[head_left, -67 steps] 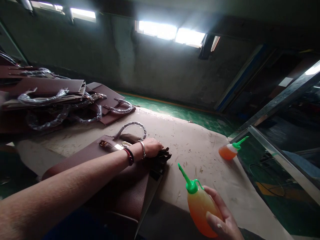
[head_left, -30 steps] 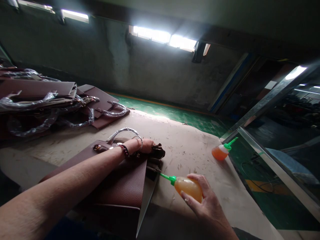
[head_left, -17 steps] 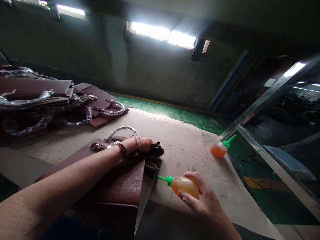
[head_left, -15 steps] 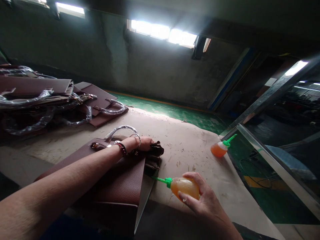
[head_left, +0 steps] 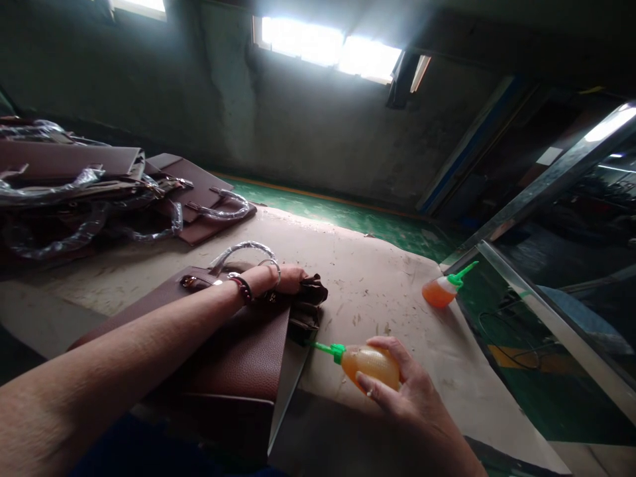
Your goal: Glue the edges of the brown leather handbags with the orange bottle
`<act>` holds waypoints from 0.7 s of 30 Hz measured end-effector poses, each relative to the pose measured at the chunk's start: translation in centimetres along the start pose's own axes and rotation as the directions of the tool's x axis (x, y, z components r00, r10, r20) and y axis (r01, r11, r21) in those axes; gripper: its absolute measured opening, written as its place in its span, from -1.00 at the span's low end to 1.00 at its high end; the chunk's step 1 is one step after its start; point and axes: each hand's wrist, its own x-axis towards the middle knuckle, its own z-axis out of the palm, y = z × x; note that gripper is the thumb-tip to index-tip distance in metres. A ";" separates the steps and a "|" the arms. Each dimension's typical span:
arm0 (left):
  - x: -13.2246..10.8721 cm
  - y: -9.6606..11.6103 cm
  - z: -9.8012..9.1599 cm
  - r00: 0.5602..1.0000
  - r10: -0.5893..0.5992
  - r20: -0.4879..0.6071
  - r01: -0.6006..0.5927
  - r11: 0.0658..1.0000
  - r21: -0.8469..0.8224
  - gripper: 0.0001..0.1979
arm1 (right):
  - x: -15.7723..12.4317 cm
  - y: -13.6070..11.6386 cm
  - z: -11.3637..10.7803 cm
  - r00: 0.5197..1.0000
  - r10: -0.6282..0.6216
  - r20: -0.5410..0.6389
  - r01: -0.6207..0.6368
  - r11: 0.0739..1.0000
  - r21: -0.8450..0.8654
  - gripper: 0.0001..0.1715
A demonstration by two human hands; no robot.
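Observation:
A brown leather handbag (head_left: 233, 351) lies on its side before me, its plastic-wrapped handle (head_left: 248, 246) standing up at the far side. My left hand (head_left: 289, 279) reaches across it and is closed on the dark crumpled lining (head_left: 313, 290) at the bag's open end; the fingertips are partly hidden. In my right hand (head_left: 402, 384) is a squeeze bottle (head_left: 370, 366) of amber liquid, lying sideways with its green nozzle (head_left: 325, 348) pointing left. The nozzle's tip is close to the bag's open side edge; whether it touches the lining I cannot tell.
A second squeeze bottle (head_left: 440, 291) with orange liquid rests near the right edge of the paper-covered table (head_left: 377, 278). Several brown handbags (head_left: 69, 159) with wrapped handles are piled at the left. Beyond the right edge stands a metal frame (head_left: 541, 175).
My right hand and the bottle have drawn slightly right, so the nozzle tip sits a little farther from the bag. My left hand keeps its hold on the lining. The view has shifted slightly.

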 end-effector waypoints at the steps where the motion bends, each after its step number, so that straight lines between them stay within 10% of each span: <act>1: 0.0 0.0 0.0 1.000 0.000 -0.004 0.000 1.000 0.002 -0.79 | 0.1 0.1 0.0 0.999 -0.024 -0.041 0.023 1.000 -0.018 -0.56; 14: -0.1 0.0 0.0 1.000 -0.019 0.001 0.019 1.000 -0.006 -0.77 | 0.4 0.0 0.0 0.982 -0.139 -0.125 0.130 0.989 -0.073 -0.62; 21: -0.1 -0.2 0.2 1.000 0.006 -0.031 -0.007 0.999 -0.043 -0.79 | -0.2 -0.6 -0.1 0.995 -0.068 0.074 0.066 0.997 0.030 -0.65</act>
